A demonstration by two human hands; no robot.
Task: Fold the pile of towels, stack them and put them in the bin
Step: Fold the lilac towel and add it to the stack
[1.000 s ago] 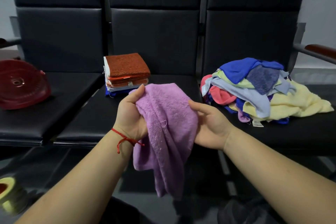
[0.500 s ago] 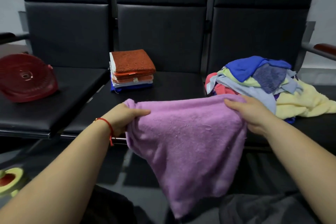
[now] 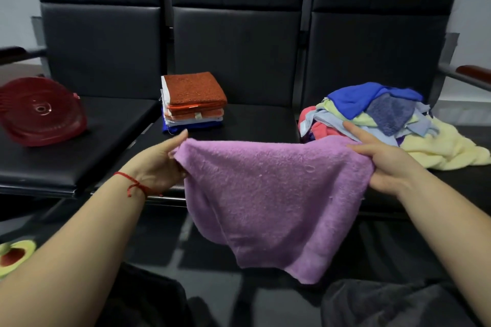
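Observation:
A purple towel (image 3: pixel 268 199) hangs spread out in front of the black bench seats. My left hand (image 3: pixel 162 164) pinches its upper left corner and my right hand (image 3: pixel 382 164) pinches its upper right corner, index finger stretched out. The lower edge dangles free above the floor. Behind it, on the middle seat, stands a stack of folded towels (image 3: pixel 194 101) with an orange one on top. A loose pile of unfolded towels (image 3: pixel 385 119) in blue, yellow, pink and grey lies on the right seat. A red bin (image 3: pixel 39 111) lies on its side on the left seat.
Black padded bench (image 3: pixel 255 119) with three seats and tall backs fills the view. Armrests stick out at the far left (image 3: pixel 16 52) and far right (image 3: pixel 473 71). A yellow-green and red object (image 3: pixel 13 255) sits on the floor at the lower left.
The towel went from bunched between my hands to pulled wide. My hands moved apart and now hold it stretched by its top corners.

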